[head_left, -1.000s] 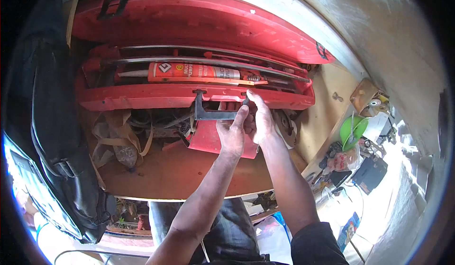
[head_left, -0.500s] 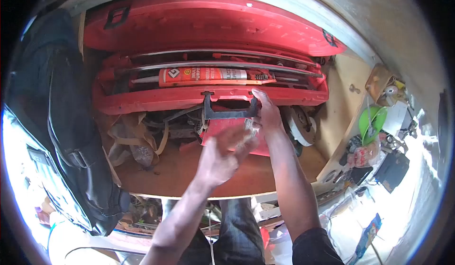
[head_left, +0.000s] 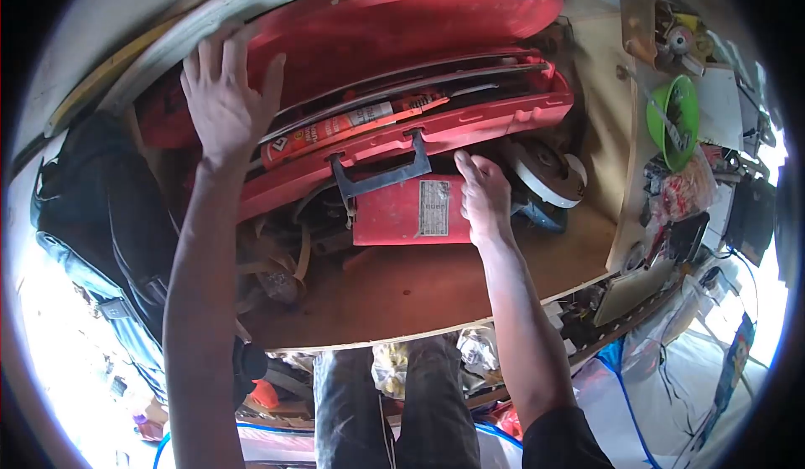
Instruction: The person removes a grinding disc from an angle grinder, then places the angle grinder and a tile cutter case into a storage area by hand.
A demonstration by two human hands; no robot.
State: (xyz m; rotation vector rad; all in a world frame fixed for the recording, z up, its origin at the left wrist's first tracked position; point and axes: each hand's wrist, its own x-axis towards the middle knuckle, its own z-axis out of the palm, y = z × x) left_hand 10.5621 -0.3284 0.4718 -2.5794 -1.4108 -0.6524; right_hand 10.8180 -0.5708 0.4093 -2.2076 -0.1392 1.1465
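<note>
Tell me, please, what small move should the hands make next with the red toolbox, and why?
Probably press the lid down. The left hand lies flat on the raised lid, the right hand rests by the toolbox front, near its grey handle. A sealant tube lies inside, seemingly below the rim.

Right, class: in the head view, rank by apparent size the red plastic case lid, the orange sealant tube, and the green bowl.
1. Red plastic case lid, clearly largest.
2. Orange sealant tube and green bowl: look alike in area, so unranked.
</note>
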